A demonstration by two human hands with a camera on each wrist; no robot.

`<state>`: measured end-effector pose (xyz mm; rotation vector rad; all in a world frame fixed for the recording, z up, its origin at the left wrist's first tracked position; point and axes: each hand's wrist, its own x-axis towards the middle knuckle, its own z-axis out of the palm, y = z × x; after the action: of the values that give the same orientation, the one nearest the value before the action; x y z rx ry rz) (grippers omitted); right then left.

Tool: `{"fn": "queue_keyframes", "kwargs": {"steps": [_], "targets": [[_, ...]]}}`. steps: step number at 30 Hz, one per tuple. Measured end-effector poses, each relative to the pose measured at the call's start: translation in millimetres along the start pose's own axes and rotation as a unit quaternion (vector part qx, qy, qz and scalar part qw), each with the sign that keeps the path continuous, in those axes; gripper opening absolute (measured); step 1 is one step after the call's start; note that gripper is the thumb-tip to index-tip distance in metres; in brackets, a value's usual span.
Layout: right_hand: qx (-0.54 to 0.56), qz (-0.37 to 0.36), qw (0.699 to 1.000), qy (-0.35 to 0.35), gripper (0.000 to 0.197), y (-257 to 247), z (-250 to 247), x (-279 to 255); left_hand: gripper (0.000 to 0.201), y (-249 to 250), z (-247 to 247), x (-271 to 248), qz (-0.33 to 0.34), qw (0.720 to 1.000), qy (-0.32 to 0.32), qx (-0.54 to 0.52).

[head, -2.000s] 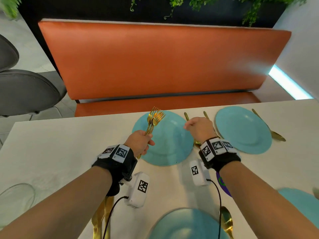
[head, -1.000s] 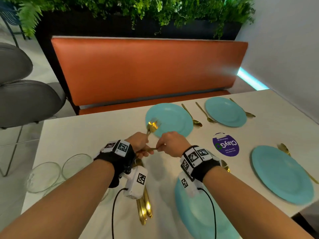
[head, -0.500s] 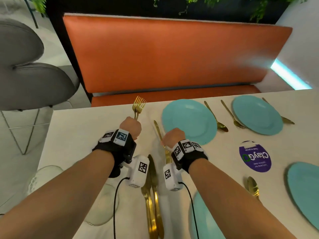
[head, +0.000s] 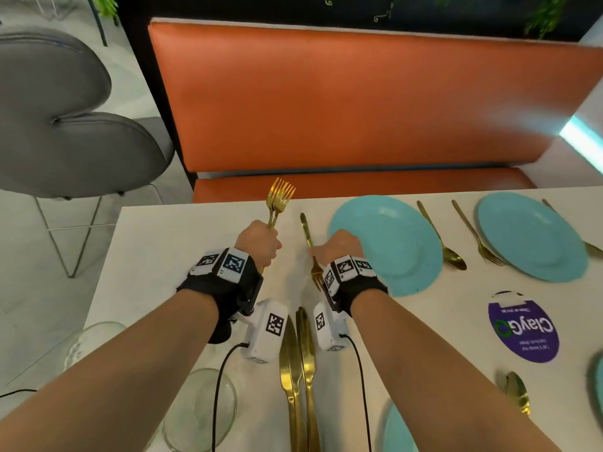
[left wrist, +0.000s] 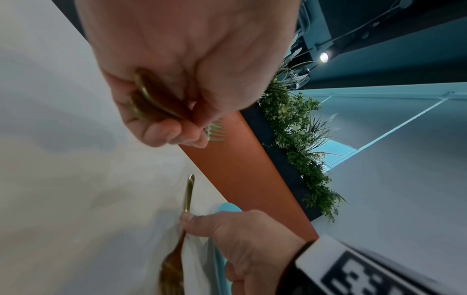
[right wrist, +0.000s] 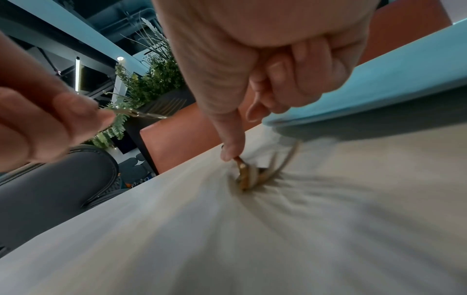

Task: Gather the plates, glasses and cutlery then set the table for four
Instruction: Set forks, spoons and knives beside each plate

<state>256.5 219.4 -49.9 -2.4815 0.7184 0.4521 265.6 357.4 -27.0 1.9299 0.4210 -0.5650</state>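
My left hand (head: 259,244) grips two gold forks (head: 280,194) by their handles, tines up, above the far left of the white table (head: 169,256); their tines (left wrist: 215,131) show past its fingers in the left wrist view. My right hand (head: 337,247) is down on a third gold fork (head: 305,228) that lies flat just left of a teal plate (head: 391,243). Its thumb (right wrist: 231,147) presses the fork (right wrist: 246,177) to the table and its other fingers are curled. The fork's handle (left wrist: 188,191) points toward the bench.
Three gold knives (head: 298,370) lie between my forearms, with clear glasses (head: 199,406) at the near left. A second teal plate (head: 532,236) has a fork (head: 476,236) and a spoon (head: 440,236) to its left. A purple round sign (head: 522,327), another spoon (head: 517,396), an orange bench (head: 359,99) and a grey chair (head: 65,125) surround them.
My right hand took one fork from the bundle in my left hand and lowered it to the table left of the plate. My left hand lifted the other forks to the left.
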Motion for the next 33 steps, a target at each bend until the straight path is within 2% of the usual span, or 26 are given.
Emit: {"fn": "queue_keyframes", "kwargs": {"steps": [8, 33], "targets": [[0.031, 0.004, 0.999, 0.010, 0.046, 5, -11, 14, 0.036, -3, 7, 3, 0.002, 1.000, 0.003, -0.011], [-0.027, -0.016, 1.000, 0.000, 0.046, 9, -18, 17, 0.036, -3, 14, -4, -0.020, 1.000, 0.008, -0.013]]}}
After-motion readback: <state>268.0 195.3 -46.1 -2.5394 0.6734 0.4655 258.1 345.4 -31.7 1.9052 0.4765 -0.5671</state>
